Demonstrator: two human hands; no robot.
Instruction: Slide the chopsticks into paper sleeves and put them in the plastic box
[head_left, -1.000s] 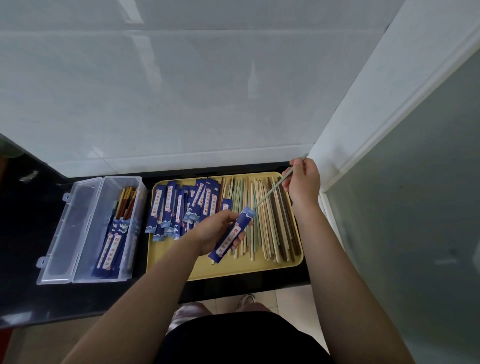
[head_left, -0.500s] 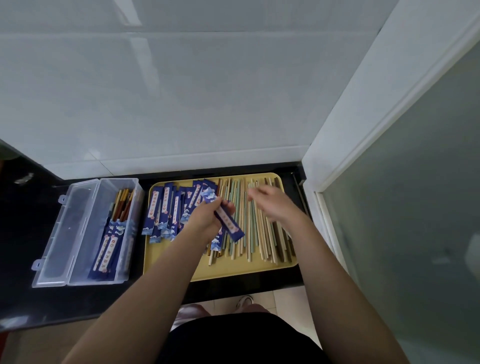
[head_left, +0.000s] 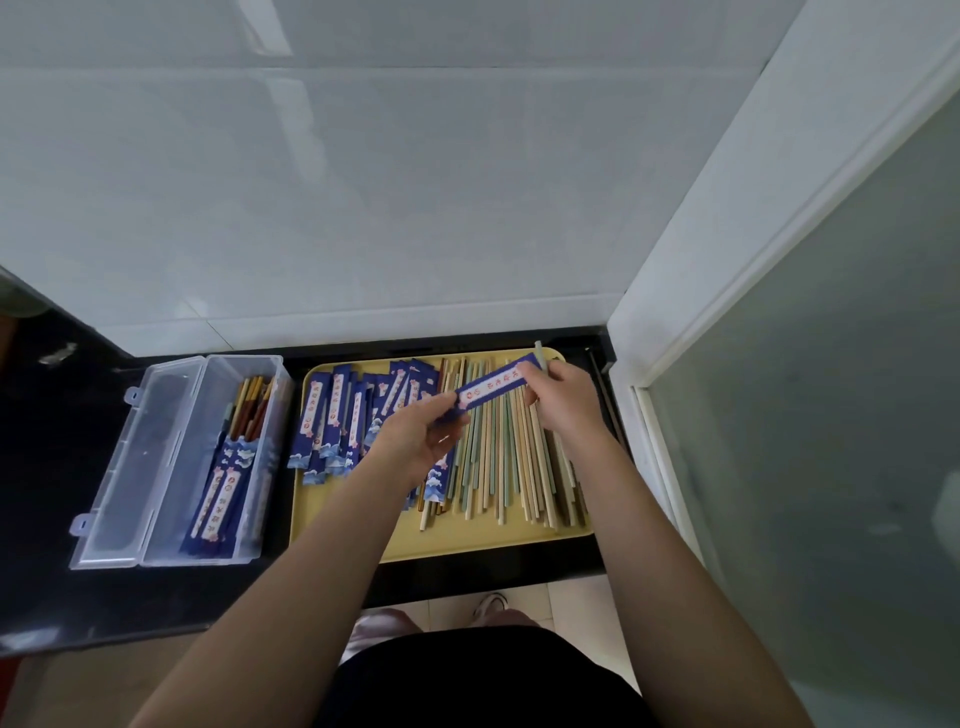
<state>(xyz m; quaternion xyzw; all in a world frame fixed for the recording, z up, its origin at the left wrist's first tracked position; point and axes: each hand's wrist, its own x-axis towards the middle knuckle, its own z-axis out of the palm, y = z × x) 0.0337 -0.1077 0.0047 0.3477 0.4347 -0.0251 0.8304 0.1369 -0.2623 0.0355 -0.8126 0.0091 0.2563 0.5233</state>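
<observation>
Above the yellow tray (head_left: 467, 540), my left hand (head_left: 421, 436) pinches the near end of a blue paper sleeve (head_left: 493, 387). My right hand (head_left: 563, 397) grips the sleeve's far end, where a pale chopstick tip (head_left: 538, 352) sticks out past the fingers. Loose chopsticks (head_left: 519, 467) in cream, green and brown lie across the tray's right half. Several empty blue sleeves (head_left: 343, 415) are piled on its left half. The clear plastic box (head_left: 171, 457) stands open to the left of the tray and holds several sleeved chopsticks (head_left: 223, 493).
The tray and box rest on a black counter (head_left: 62, 467) against a white tiled wall (head_left: 363, 208). A white frame with frosted glass (head_left: 805, 415) closes in the right side. The counter's front edge is just below the tray, with floor and feet beneath.
My right hand left the loose chopsticks and came up to the sleeve's far end. The sleeve has swung from pointing down-right to pointing up-right, held between both hands.
</observation>
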